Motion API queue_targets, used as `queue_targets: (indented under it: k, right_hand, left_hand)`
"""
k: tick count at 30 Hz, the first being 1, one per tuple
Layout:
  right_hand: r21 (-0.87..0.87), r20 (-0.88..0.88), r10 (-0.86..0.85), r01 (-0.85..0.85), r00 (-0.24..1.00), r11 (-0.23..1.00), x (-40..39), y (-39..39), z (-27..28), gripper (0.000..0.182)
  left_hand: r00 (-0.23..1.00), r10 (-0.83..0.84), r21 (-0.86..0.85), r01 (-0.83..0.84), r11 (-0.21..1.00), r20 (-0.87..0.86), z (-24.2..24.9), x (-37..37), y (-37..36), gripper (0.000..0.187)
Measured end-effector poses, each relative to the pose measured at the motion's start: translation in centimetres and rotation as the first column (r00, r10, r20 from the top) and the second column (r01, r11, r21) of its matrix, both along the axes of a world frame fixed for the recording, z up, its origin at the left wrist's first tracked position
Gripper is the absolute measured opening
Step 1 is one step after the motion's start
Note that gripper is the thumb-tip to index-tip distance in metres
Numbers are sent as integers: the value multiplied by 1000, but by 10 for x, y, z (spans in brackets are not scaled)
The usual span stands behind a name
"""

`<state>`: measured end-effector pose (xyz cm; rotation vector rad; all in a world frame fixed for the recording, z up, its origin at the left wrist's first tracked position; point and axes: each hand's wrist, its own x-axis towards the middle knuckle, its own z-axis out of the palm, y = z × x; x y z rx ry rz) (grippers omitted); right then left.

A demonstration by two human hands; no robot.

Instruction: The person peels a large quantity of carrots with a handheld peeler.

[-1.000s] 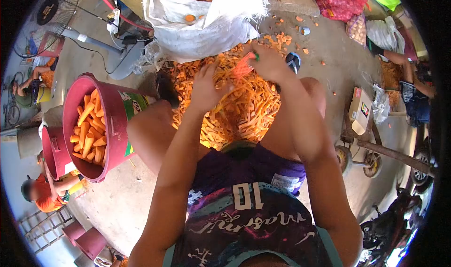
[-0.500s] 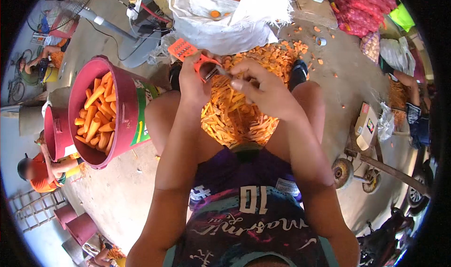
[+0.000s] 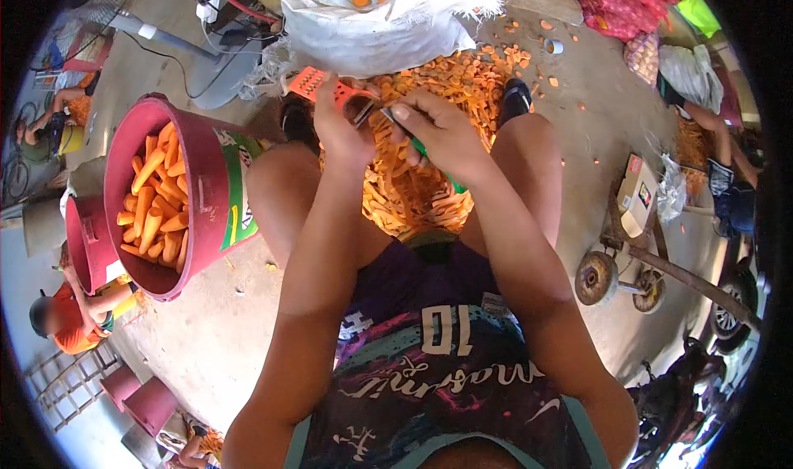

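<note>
My left hand [image 3: 340, 130] is closed around an orange peeler [image 3: 310, 82], a flat plastic one with rows of holes at one end and a metal blade at the other. My right hand [image 3: 438, 130] grips a green-handled knife [image 3: 419, 146], whose grey metal tip shows by the thumb, close to the peeler's blade. Most of the knife is hidden by my fingers. Below both hands, between my legs, lies a heap of carrot peelings [image 3: 396, 201].
On the left stands a red tub [image 3: 202, 221] holding peeled carrots [image 3: 157, 196]. A white sack [image 3: 372, 40] is ahead, with carrot ends scattered beside it. A wheeled cart [image 3: 615, 262] is on the right. Other people sit at far left and right; a fan stands upper left.
My right hand has turned and drawn slightly lower, and a green handle now shows beneath it. The peeler in my left hand has tilted flatter. The whole view has shifted slightly.
</note>
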<state>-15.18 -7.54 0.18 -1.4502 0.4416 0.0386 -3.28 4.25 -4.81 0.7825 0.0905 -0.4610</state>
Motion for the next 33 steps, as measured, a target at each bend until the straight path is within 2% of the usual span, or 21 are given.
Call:
queue_targets:
  k: [1, 2, 3, 6, 8, 9, 11, 13, 15, 17, 18, 20, 21, 23, 24, 26, 29, 33]
  right_hand:
    - [-49, -82, 11, -15, 997, 999, 2, 3, 0, 25]
    - [-97, -163, 19, -35, 987, 995, 4, 4, 0, 29]
    - [-95, -163, 19, -35, 986, 995, 4, 4, -3, 29]
    - [-4, -138, -30, 30, 990, 1000, 3, 0, -14, 32]
    - [74, -56, -61, 65, 997, 995, 3, -6, -16, 33]
    - [73, -55, -62, 65, 997, 995, 4, -6, -18, 33]
    - [-57, -138, -45, 37, 989, 998, 6, -3, -17, 34]
    - [-60, -160, -34, 24, 987, 998, 5, -6, -11, 33]
    - [-60, -180, -13, 2, 984, 998, 3, -7, -6, 32]
    - [58, -111, -31, 37, 993, 998, -2, -10, -4, 28]
    - [60, -109, -28, 35, 994, 998, -1, -10, -11, 28]
    - [66, 86, -50, 44, 995, 997, 0, -9, -26, 25]
    - [65, 87, -50, 45, 995, 997, 0, -10, -33, 25]
    - [-149, 97, -53, 67, 994, 987, 2, -5, -34, 23]
    - [-147, 97, -56, 70, 994, 987, 3, -2, -35, 23]
    - [-399, 188, -143, 209, 972, 893, 5, 5, -36, 25]
    - [-389, 242, -219, 302, 945, 870, 9, 11, -39, 25]
    - [-402, 253, -255, 341, 933, 850, 13, 15, -40, 23]
  left_hand:
    - [1000, -1, 0, 1, 1000, -4, 1, -4, -2, 26]
    - [1000, -28, 76, 28, 997, -6, 2, -7, -3, 26]
    - [999, -54, 152, 54, 987, -9, 3, -8, -3, 25]
    - [1000, 14, 177, -18, 984, 21, 7, -7, -6, 27]
    - [999, 3, 188, -10, 982, 39, -2, -4, -7, 27]
    - [998, -13, 199, 1, 980, 59, -6, -3, -7, 26]
    - [997, -38, 233, 21, 972, 71, -1, -10, -12, 26]
    - [995, -61, 273, 38, 961, 79, 2, -12, -13, 26]
    - [1000, 17, 192, -18, 981, 7, 2, -9, -13, 32]
    - [999, 48, 182, -48, 982, 5, 7, -12, -14, 31]
    - [997, 74, 170, -73, 983, 1, 9, -13, -14, 30]
    - [998, 65, 133, -61, 989, -22, 5, -13, -14, 29]
    - [998, 53, 94, -49, 994, -45, 4, -13, -15, 28]
    - [995, 57, 66, -52, 996, -79, -2, -13, -16, 26]
    - [992, 61, 41, -57, 998, -114, -5, -12, -16, 25]
    - [990, 28, 14, -27, 1000, -139, -6, -14, -16, 26]
    - [984, -5, -52, -4, 999, -178, -14, -13, -17, 28]
    - [979, 6, -113, -30, 993, -203, -13, -13, -19, 29]
